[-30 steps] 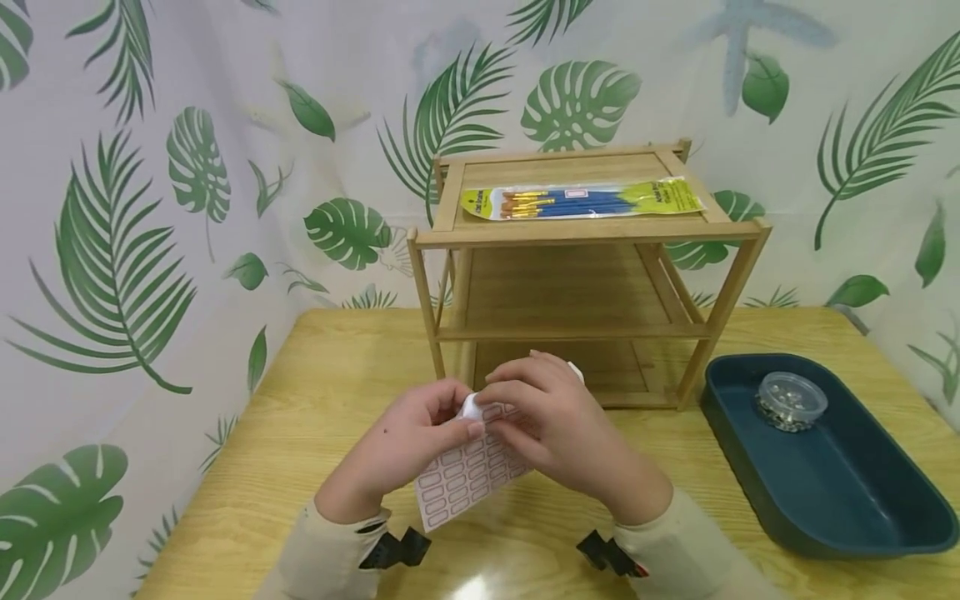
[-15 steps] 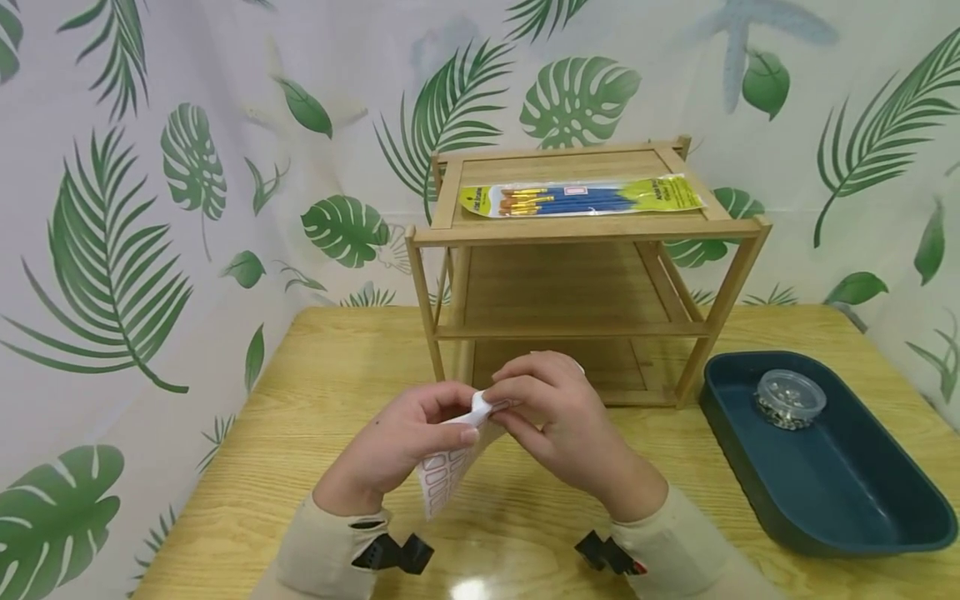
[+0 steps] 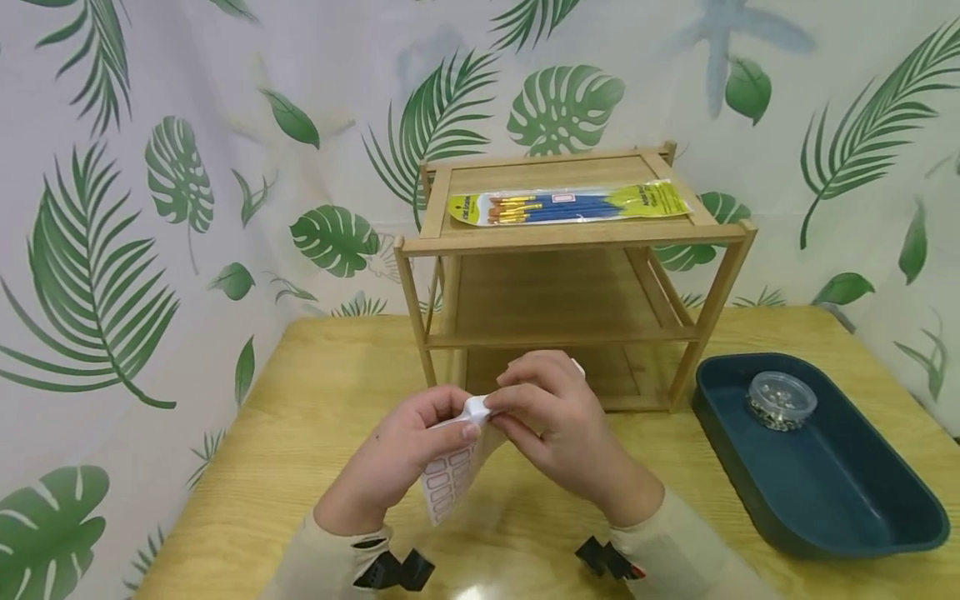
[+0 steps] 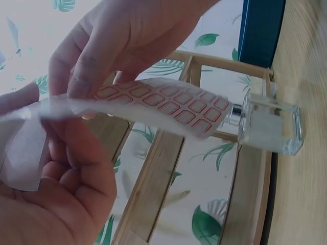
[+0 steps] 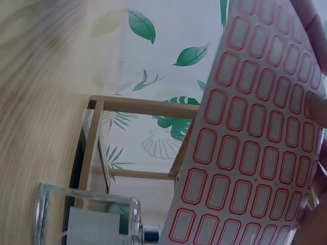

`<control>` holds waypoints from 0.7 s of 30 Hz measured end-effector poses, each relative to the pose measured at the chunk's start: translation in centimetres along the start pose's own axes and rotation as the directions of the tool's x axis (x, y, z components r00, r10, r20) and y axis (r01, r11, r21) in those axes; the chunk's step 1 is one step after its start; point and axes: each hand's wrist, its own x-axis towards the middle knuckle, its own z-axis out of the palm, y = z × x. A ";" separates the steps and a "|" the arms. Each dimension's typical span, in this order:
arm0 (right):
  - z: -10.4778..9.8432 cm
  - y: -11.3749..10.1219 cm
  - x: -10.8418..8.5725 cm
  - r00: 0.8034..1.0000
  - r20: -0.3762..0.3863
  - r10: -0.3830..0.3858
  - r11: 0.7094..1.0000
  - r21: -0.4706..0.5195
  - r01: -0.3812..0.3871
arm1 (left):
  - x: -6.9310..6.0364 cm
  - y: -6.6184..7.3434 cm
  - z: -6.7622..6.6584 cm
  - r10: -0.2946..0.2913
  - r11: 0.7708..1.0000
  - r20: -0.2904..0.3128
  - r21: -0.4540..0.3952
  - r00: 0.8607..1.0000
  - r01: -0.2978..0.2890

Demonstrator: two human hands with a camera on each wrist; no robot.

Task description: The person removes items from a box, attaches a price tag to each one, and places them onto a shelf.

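1. The sheet of red-bordered labels is in front of the three-tier wooden rack; it is bent, and both hands hold it.
2. The left hand has a narrow grip, pinching the sheet between thumb and fingers.
3. The right hand, nearer to the rack, also pinches the sheet with its fingertips.
4. A glass bottle stands in front of the rack.
5. On the rack's top lies a pack of paintbrushes.
6. Right of the rack, a dark blue tray contains a round clear tub.
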 end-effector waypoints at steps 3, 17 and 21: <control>-0.2 0.1 0.1 0.999 -0.009 -0.042 0.999 -0.012 0.042 | 0.1 -0.1 0.2 0.024 0.998 0.007 -0.064 1.000 -0.024; -0.6 0.0 0.3 0.993 -0.032 -0.117 0.993 0.023 0.117 | 0.3 -1.0 -0.1 0.045 0.944 0.083 -0.330 0.996 -0.016; -0.4 0.1 0.3 0.995 -0.035 -0.097 0.993 0.063 0.100 | 0.2 -1.2 -0.2 0.048 0.938 0.094 -0.346 0.994 -0.013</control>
